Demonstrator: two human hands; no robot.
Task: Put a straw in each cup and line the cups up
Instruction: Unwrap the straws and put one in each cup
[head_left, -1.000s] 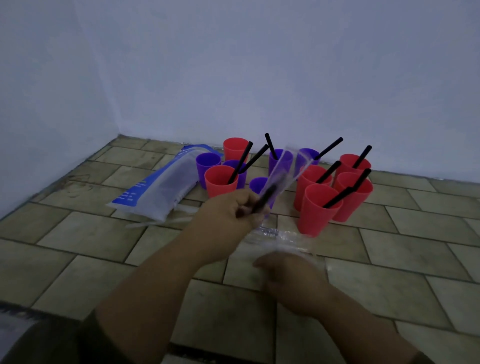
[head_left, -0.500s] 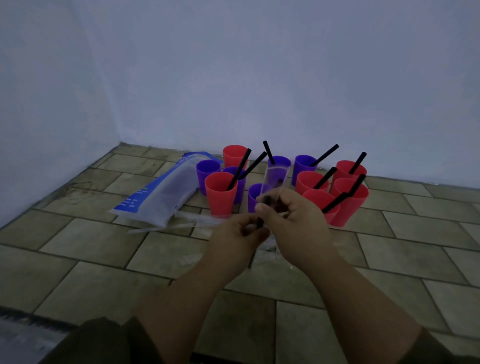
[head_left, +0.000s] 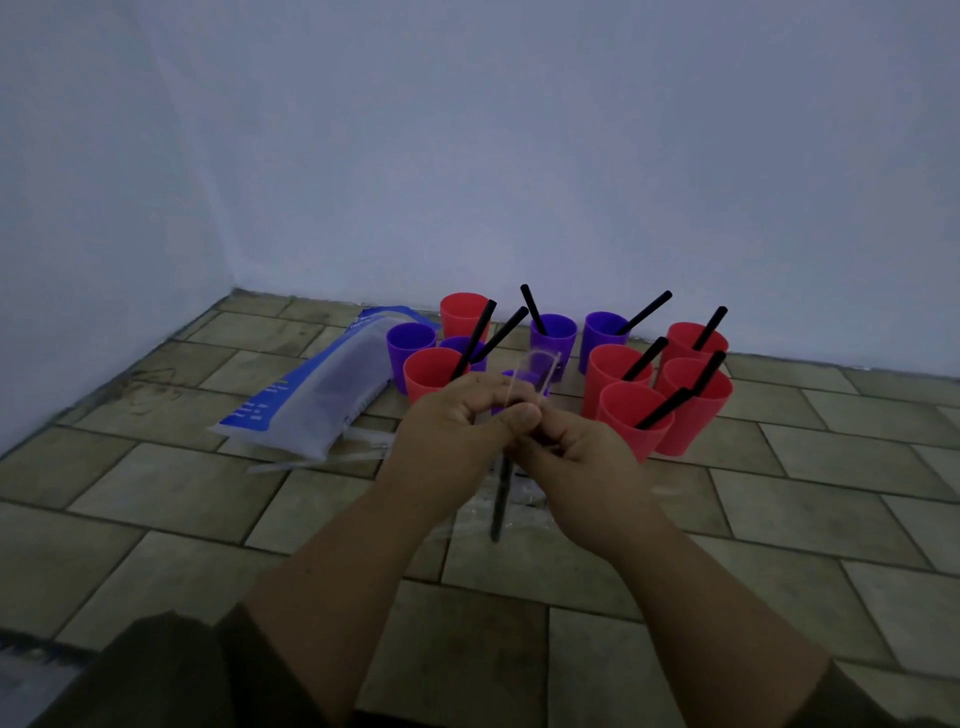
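Several red and purple cups stand clustered on the tiled floor near the wall, most with a black straw leaning in them. A purple cup (head_left: 410, 343) at the left and a red cup (head_left: 464, 313) behind it show no straw. My left hand (head_left: 451, 425) and my right hand (head_left: 566, 452) meet in front of the cups. Both pinch a black straw (head_left: 501, 499) that hangs down below them, and its clear wrapper (head_left: 543, 370) sticks up above the fingers. A small purple cup (head_left: 514, 378) is partly hidden behind my hands.
A blue and clear bag of straws (head_left: 322, 395) lies on the floor left of the cups. Loose clear wrappers (head_left: 322, 460) lie in front of it and under my hands. Walls close the corner at the back and left.
My right hand rose from the floor to join my left hand at the straw. The straw has slid down out of the wrapper and now hangs below my hands.
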